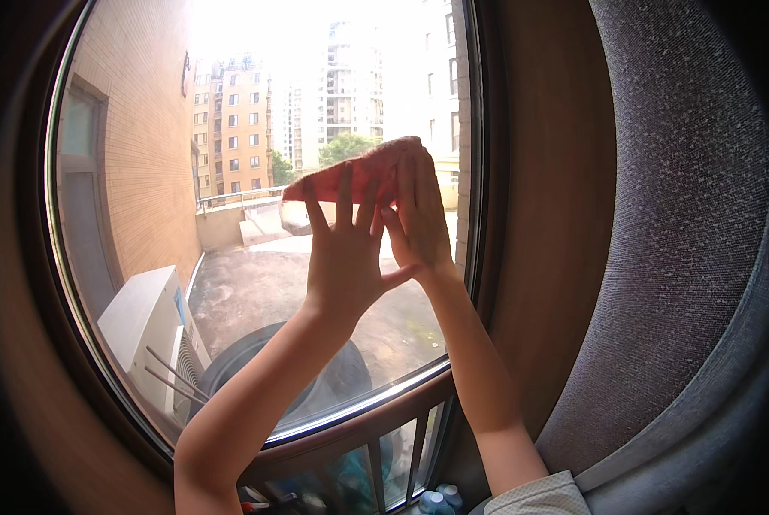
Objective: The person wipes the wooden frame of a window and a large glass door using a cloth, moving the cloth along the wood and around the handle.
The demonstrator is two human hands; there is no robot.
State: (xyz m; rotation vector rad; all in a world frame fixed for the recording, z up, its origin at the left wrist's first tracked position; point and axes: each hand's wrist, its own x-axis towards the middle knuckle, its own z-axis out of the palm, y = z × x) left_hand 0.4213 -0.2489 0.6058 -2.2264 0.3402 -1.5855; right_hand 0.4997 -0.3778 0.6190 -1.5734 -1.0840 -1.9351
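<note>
A red cloth (333, 183) lies spread against a large window pane (256, 270), through which daylight shines. My left hand (349, 238) presses on the cloth with its fingers spread, the fingertips over the red fabric. Close beside it on the right, my right hand (420, 212) rests on the cloth's right end with its fingers together. My left thumb reaches over to the base of my right hand. Whether the right fingers grip the fabric or only press it is hard to see.
A brown window frame (487, 161) borders the pane, with a grey curtain (668, 193) at the right. Below the glass runs a brown railing (359, 425); bottles (437, 501) stand at its foot. Outside are an air-conditioner unit (143, 322), a terrace and tall buildings.
</note>
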